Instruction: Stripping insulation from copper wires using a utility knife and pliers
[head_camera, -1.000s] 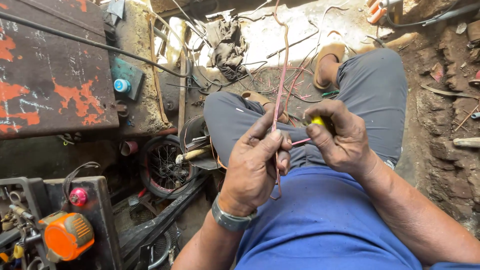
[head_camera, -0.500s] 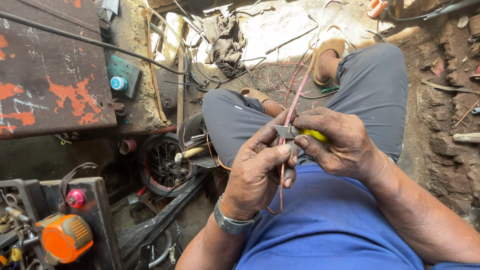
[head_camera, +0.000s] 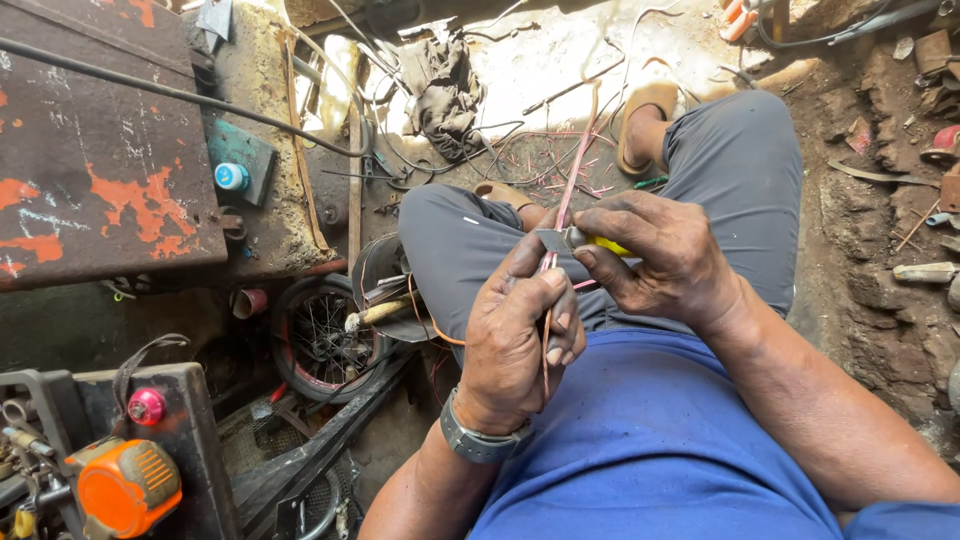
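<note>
- Pink wire (head_camera: 566, 190) runs up toward 12 o'clock from between my hands, long & thin, over my lap; its lower end hangs past my left palm toward 6.
- My left hand (head_camera: 520, 345) is closed round the wire, thumb & forefinger pinching it near the top of the fist; grey watch (head_camera: 478, 442) on that wrist.
- My right hand (head_camera: 665, 262), at approx 2 o'clock from the left one, grips a yellow-handled cutter (head_camera: 590, 241); fingers wrapped tight, only a bit of yellow shows.
- Cutter's small metal blade (head_camera: 552, 240) sits against the wire just above my left thumb. Can't tell if it bites in.
- Hands nearly touching, both over my knees: grey trousers (head_camera: 740, 160), blue shirt (head_camera: 650, 440) below.
- Ground at 12 o'clock: bare dirt floor (head_camera: 560, 60), bright w/ sun, strewn w/ loose wires & pink offcuts (head_camera: 560, 150); a dirty rag (head_camera: 440, 85) lies there too.
- Tan sandal (head_camera: 645, 125) on my foot at approx 1 o'clock.
- At 9–10 o'clock: rusty metal plate (head_camera: 90, 160) w/ orange paint patches, black cable across it.
- At 8 o'clock: small spoked wheel (head_camera: 320, 345), dark metal frame parts.
- At 7 o'clock: orange tool (head_camera: 120, 490) & a pink knob (head_camera: 147, 406) on a black box.
- At 3 o'clock: rough earth wall (head_camera: 880, 200), scraps along it.
</note>
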